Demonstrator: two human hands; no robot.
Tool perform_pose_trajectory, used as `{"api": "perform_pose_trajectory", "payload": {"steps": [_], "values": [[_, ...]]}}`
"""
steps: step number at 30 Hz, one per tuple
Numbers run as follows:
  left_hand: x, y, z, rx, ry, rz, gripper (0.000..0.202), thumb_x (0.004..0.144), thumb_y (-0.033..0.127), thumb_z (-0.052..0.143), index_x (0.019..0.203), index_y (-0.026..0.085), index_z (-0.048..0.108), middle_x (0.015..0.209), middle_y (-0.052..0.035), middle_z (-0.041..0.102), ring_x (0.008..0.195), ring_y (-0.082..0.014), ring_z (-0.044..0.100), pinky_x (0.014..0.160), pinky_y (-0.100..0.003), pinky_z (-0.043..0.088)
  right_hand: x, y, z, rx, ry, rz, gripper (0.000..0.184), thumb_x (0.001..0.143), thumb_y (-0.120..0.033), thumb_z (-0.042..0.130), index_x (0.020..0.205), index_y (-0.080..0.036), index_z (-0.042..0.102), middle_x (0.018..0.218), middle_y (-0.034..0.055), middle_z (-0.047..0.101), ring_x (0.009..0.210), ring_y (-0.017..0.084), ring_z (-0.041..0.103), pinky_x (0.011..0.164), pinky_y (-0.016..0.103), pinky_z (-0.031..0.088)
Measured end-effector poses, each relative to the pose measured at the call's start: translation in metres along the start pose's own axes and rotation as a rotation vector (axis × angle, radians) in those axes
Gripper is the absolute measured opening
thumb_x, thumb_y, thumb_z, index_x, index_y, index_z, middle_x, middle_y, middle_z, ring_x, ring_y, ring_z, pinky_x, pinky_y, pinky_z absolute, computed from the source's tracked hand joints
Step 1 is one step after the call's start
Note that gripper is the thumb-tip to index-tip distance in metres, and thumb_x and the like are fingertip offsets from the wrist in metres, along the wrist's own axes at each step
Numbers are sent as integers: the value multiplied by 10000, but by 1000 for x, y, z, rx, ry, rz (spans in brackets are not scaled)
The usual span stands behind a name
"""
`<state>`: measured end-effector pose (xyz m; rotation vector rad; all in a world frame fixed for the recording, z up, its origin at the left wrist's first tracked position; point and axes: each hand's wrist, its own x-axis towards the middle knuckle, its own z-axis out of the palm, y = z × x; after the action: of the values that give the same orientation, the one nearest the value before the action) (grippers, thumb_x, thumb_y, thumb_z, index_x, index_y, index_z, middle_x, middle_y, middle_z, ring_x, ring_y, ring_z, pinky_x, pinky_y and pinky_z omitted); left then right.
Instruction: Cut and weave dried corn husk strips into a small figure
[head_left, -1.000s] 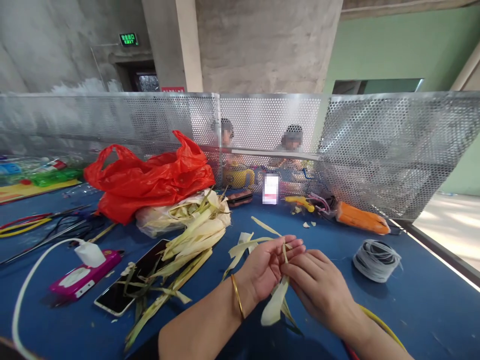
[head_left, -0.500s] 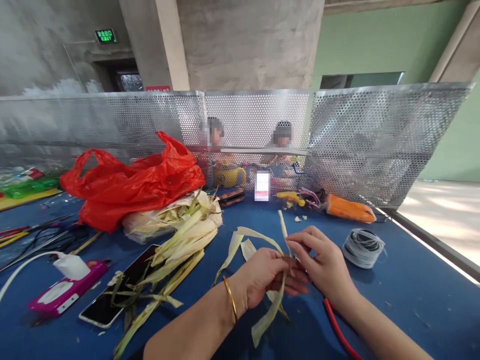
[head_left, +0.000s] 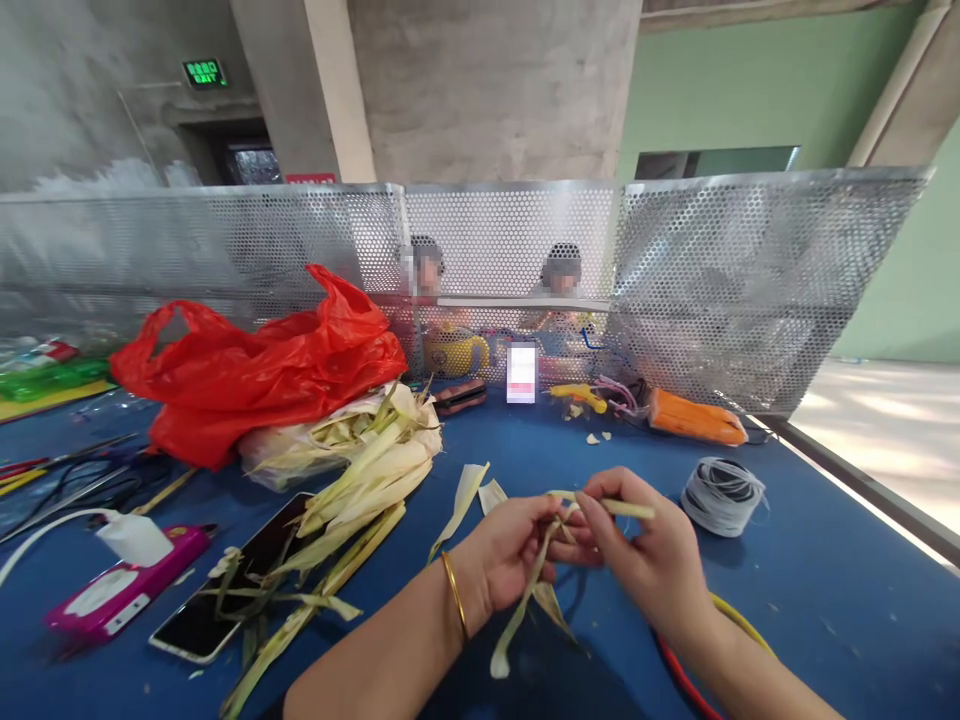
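Left hand: your left hand [head_left: 517, 545], thumb and forefinger pinched together on a husk strip [head_left: 634, 509], the other fingers loosely curled below it
Right hand: your right hand [head_left: 645, 550], thumb and forefinger closed on the same work from the right; the lower fingers are partly hidden
Husk strip: between both sets of fingertips, neither hand nearer; its upper length runs roughly sideways, the free end pointing right across your right hand; another length hangs from your left fingers, down towards you and slightly left; whether these are one piece, you cannot tell
Loose strips: a pale strip [head_left: 459, 505] lies just beyond and left of your left fingers, slanting away from you
Cord coil: the grey cord coil [head_left: 724, 497] sits right of your right fingers, apart from them
Husk bundle: the husk bundle [head_left: 375, 460] lies left of your left fingers, partly over a phone [head_left: 199, 615]
Clear bag: farther left, the clear bag [head_left: 274, 460] has husks in it
Red bag: beyond that, the red bag [head_left: 262, 375]; contents hidden
Yellow mug: the yellow mug [head_left: 454, 355] stands ahead, behind the mesh panel [head_left: 510, 240]; contents not visible
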<state>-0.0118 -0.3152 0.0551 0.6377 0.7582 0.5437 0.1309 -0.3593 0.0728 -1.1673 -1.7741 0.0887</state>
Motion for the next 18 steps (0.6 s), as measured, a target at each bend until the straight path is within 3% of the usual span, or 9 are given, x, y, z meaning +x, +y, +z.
{"api": "perform_pose_trajectory", "payload": {"steps": [2,4,6,10,13,15,18], "values": [[-2,11,-5,-140,3,5,219,862,241,490,809,88,636,659,-58,673,497,-93,623,348,-132,316,-5,0,2,-151,14,-301,77,883,-185,532,812,-187,562,712,4,648,636,133,585,622,266,410],[-6,21,-8,-249,-5,24,241,885,219,456,870,64,639,705,-85,691,570,-121,662,375,-137,375,-11,3,9,-274,-64,-560,88,877,-112,508,849,-173,566,710,17,645,650,147,587,648,290,405],[-11,28,-9,-330,6,62,233,886,180,445,927,48,632,789,-120,710,685,-165,699,440,-160,454,-15,9,19,-377,-164,-686,144,891,-86,452,859,-161,571,701,30,630,653,161,578,659,311,408],[-18,33,-7,-405,73,140,236,896,165,433,970,37,617,858,-146,715,764,-196,708,542,-204,528,-16,17,31,-424,-246,-633,210,910,-85,381,827,-150,562,714,47,617,658,168,569,685,328,426],[-18,31,-5,-398,80,165,264,906,182,413,956,30,622,862,-161,714,767,-197,706,587,-225,542,-14,13,27,-457,-146,-596,151,900,-100,437,880,-141,581,790,63,649,762,191,598,804,371,425],[-15,27,-4,-380,78,187,271,903,189,411,932,34,632,850,-160,713,767,-195,703,662,-254,553,-12,7,22,-521,-72,-634,211,895,-81,441,1014,-147,603,905,79,666,876,214,602,879,406,401],[-7,19,-3,-341,64,176,274,896,219,428,891,53,646,829,-140,714,750,-191,700,744,-290,549,-11,1,19,-531,-173,-762,320,911,-78,407,1146,-185,597,925,61,661,889,203,597,895,393,406]]}}
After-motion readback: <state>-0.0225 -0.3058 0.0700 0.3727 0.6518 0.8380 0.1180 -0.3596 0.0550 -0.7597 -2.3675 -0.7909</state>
